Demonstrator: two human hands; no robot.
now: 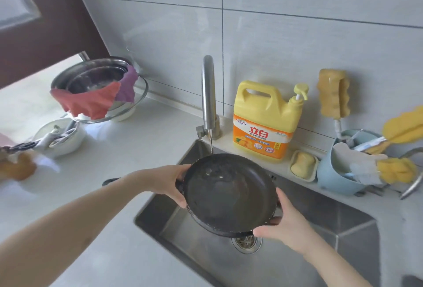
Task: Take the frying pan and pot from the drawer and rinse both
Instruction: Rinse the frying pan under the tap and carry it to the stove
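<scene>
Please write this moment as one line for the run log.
step: rinsing frying pan | left hand: holds rim | right hand: holds rim | faucet: running | place: over sink

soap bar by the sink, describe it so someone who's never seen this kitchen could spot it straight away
Start at the steel sink and look along the ledge behind it, right of the faucet. Past the big yellow detergent jug, before the blue caddy, sits a pale dish holding the soap bar. It is the only smooth, rounded yellow lump there; the other yellow items are spongy brushes.
</scene>
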